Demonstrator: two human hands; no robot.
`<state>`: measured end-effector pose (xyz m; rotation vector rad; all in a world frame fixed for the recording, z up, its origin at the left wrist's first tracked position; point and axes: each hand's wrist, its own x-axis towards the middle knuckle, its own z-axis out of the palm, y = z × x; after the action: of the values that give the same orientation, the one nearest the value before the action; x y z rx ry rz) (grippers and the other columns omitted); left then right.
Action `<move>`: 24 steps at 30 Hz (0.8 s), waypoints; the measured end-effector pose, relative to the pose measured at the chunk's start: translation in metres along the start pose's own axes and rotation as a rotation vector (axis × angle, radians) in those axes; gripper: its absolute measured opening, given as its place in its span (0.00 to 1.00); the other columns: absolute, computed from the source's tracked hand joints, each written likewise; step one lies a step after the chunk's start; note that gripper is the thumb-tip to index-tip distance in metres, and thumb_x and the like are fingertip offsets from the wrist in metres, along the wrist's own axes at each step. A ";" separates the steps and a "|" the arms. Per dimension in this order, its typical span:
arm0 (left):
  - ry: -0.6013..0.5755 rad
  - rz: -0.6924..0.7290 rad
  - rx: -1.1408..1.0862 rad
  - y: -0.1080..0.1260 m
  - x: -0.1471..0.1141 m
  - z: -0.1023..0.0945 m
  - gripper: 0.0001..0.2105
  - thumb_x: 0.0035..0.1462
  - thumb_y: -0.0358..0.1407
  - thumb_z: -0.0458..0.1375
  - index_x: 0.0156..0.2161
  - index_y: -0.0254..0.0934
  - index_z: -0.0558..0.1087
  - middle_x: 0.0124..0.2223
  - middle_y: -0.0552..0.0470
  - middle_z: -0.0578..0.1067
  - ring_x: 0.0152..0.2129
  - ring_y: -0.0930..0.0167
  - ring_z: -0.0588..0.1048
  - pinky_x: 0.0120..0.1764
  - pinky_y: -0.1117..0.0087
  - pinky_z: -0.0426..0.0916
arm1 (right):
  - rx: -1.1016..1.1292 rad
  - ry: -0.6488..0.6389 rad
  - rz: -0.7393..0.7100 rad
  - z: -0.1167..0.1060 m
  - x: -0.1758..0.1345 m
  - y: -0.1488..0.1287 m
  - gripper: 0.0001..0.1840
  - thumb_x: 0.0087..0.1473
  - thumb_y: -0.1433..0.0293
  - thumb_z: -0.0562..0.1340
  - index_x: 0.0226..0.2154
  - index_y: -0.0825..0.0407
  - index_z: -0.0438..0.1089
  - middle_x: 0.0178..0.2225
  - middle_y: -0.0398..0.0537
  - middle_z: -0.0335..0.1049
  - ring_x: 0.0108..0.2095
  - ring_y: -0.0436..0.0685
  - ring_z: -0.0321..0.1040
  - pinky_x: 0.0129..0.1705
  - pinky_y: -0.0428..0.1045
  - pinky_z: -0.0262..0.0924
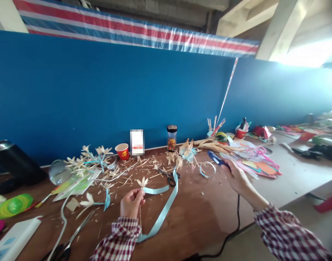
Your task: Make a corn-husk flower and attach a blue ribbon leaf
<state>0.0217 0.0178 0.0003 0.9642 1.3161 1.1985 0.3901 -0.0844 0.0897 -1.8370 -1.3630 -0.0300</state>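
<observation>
The left hand (131, 203) is pinching a small straw flower (142, 182) near the worktop (198, 214) middle while the right hand (236, 177) is gripping a blue glue gun (216, 158) farther right, whose hot tip could likely scorch the trailing light-blue ribbon (163, 210) or the fingers.

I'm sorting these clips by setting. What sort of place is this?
Probably a craft workshop: a long wooden table strewn with straw flowers, scissors and light blue ribbon, with coloured paper heaped further along.

blue wall (100, 90), brown table (198, 214), bright daylight
</observation>
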 end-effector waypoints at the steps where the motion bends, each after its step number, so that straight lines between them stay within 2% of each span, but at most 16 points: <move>1: -0.005 -0.002 0.001 0.000 0.000 0.000 0.16 0.34 0.43 0.65 0.27 0.32 0.74 0.21 0.54 0.73 0.16 0.76 0.70 0.22 0.75 0.70 | 0.063 0.020 0.013 0.000 0.001 -0.002 0.17 0.52 0.58 0.53 0.38 0.52 0.63 0.28 0.46 0.65 0.28 0.55 0.62 0.32 0.50 0.59; 3: -0.017 0.005 -0.010 0.001 -0.001 0.000 0.16 0.34 0.43 0.65 0.28 0.32 0.74 0.21 0.53 0.74 0.16 0.75 0.71 0.22 0.74 0.70 | 0.278 0.038 0.080 0.001 0.000 -0.008 0.19 0.50 0.54 0.54 0.38 0.52 0.62 0.26 0.44 0.63 0.25 0.52 0.60 0.28 0.49 0.59; 6: -0.006 0.011 -0.025 0.003 -0.001 0.002 0.16 0.32 0.43 0.65 0.27 0.32 0.73 0.21 0.53 0.74 0.15 0.74 0.71 0.21 0.73 0.70 | 0.592 -0.029 0.230 0.007 -0.008 -0.024 0.25 0.44 0.50 0.59 0.39 0.51 0.60 0.23 0.40 0.61 0.21 0.49 0.58 0.23 0.46 0.56; 8: -0.003 -0.002 -0.011 0.004 -0.002 0.004 0.16 0.32 0.41 0.65 0.27 0.32 0.73 0.21 0.52 0.74 0.15 0.74 0.71 0.21 0.73 0.70 | 0.662 -0.090 0.295 0.013 -0.018 -0.035 0.27 0.40 0.50 0.63 0.37 0.52 0.62 0.22 0.40 0.60 0.21 0.49 0.57 0.22 0.45 0.55; 10: -0.024 -0.028 0.020 0.004 -0.003 0.004 0.14 0.31 0.38 0.66 0.27 0.31 0.74 0.20 0.52 0.74 0.14 0.74 0.71 0.20 0.73 0.70 | 0.684 -0.176 0.312 0.021 -0.028 -0.047 0.25 0.39 0.51 0.64 0.32 0.53 0.63 0.21 0.40 0.60 0.21 0.49 0.58 0.22 0.45 0.55; 15: -0.088 0.025 0.088 0.002 -0.005 0.001 0.13 0.37 0.34 0.65 0.32 0.31 0.74 0.20 0.53 0.74 0.16 0.74 0.72 0.23 0.73 0.72 | 0.691 -0.433 0.244 0.042 -0.052 -0.071 0.18 0.47 0.53 0.59 0.26 0.52 0.62 0.21 0.42 0.61 0.23 0.50 0.59 0.26 0.46 0.57; 18: -0.045 0.098 0.160 0.001 -0.007 -0.004 0.17 0.38 0.33 0.64 0.37 0.30 0.72 0.30 0.48 0.76 0.17 0.74 0.73 0.22 0.72 0.72 | 0.701 -0.556 0.184 0.056 -0.063 -0.081 0.16 0.50 0.56 0.58 0.29 0.52 0.61 0.23 0.43 0.63 0.24 0.50 0.60 0.28 0.46 0.58; 21: 0.011 0.217 0.207 -0.001 -0.006 -0.009 0.19 0.40 0.34 0.64 0.41 0.31 0.71 0.42 0.41 0.73 0.19 0.75 0.74 0.22 0.72 0.73 | 0.727 -0.662 0.137 0.068 -0.070 -0.088 0.14 0.54 0.58 0.55 0.33 0.52 0.60 0.25 0.43 0.64 0.25 0.49 0.61 0.29 0.46 0.59; 24: 0.000 0.301 0.215 -0.003 -0.003 -0.015 0.18 0.44 0.36 0.61 0.42 0.31 0.70 0.43 0.41 0.71 0.21 0.74 0.74 0.25 0.71 0.73 | 0.713 -0.713 0.088 0.076 -0.075 -0.093 0.12 0.56 0.60 0.53 0.34 0.52 0.60 0.23 0.40 0.61 0.24 0.48 0.59 0.28 0.45 0.57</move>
<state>0.0079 0.0124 -0.0034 1.3546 1.3525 1.2980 0.2513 -0.0897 0.0596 -1.3111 -1.4718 1.1040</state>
